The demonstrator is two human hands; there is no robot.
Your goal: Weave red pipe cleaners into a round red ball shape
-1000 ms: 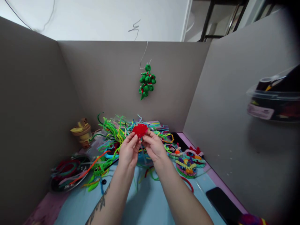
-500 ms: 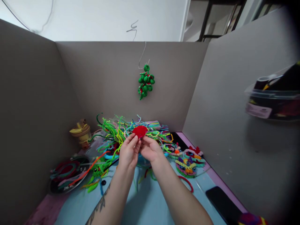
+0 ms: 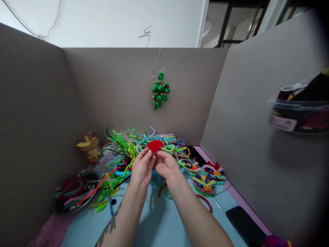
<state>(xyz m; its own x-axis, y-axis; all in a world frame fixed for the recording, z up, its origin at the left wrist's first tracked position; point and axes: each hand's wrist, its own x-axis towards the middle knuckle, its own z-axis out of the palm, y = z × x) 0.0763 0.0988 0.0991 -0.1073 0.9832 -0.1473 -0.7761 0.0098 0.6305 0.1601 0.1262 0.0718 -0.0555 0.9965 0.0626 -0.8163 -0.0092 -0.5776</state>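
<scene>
A flat, fan-shaped red piece [image 3: 155, 146] with a fuzzy look is held up in front of me, above the table's middle. My left hand [image 3: 142, 166] pinches its lower left edge between thumb and fingers. At its lower right, my right hand [image 3: 166, 164] closes its fingertips on the bottom of the same piece, close to the left fingers. Just behind both hands lies a big heap of pipe cleaners [image 3: 123, 144], mostly green and yellow. The heap's blue container [image 3: 154, 176] is largely hidden by my hands.
Left stand a dark bowl [image 3: 74, 192] of pipe cleaners and a yellow-brown pot [image 3: 88, 147]. Right are pipe-cleaner figures [image 3: 205, 183], a red loop [image 3: 205, 202] and a black phone [image 3: 245, 224]. A green ornament [image 3: 160, 92] hangs on the back panel; a clear tub [image 3: 298, 109] on the right.
The red piece has tilted slightly and shifted a little to the right. Both hands keep almost the same place and grip. The whole view has moved very slightly.
</scene>
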